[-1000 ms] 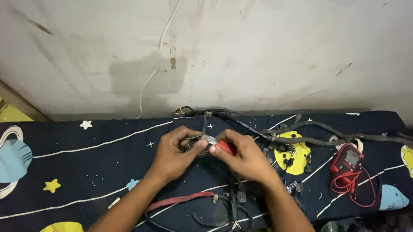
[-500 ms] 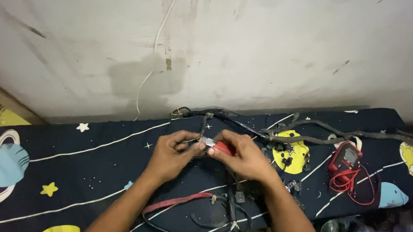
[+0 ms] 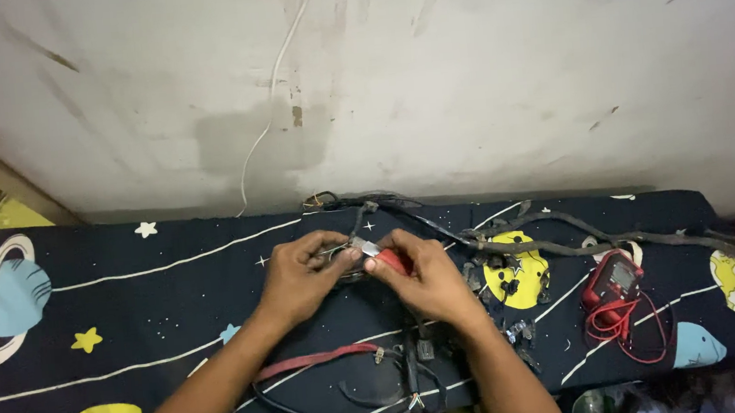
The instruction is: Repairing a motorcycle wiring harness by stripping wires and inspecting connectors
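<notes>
— Between the two sets of fingertips, what is pinched?

— A small silver connector (image 3: 369, 249) on the end of thin wires. The left hand (image 3: 298, 279) has its grip closed on it from one side and the right hand (image 3: 422, 277) has its grip closed on the other side, with a red part (image 3: 396, 262) tucked under the right fingers. It is held just above the cloth.

— Has anything changed from a second ago?

— Hardly. Both hands have stayed at the same spot with the same pinch, and only the view has drifted a little. My guess is that the fiddly work on that connector is still going on and nothing has been set down.

— What lies around the grip?

— Beyond it and off to its right runs a dark wire harness (image 3: 565, 240), with small black plugs (image 3: 503, 288) just right of the right wrist. Farther right sits a red meter (image 3: 617, 278) with its red leads (image 3: 627, 339). Nearer the person than the grip lie a red strap (image 3: 310, 360) and a loop of black cable (image 3: 332, 409).

— And the surface and the room?

— The counter is covered by a dark cloth (image 3: 127, 289) printed with planets and stars. Behind it is a scuffed, stained white wall (image 3: 479, 64) with a thin white cord (image 3: 273, 91) hanging down it.
</notes>
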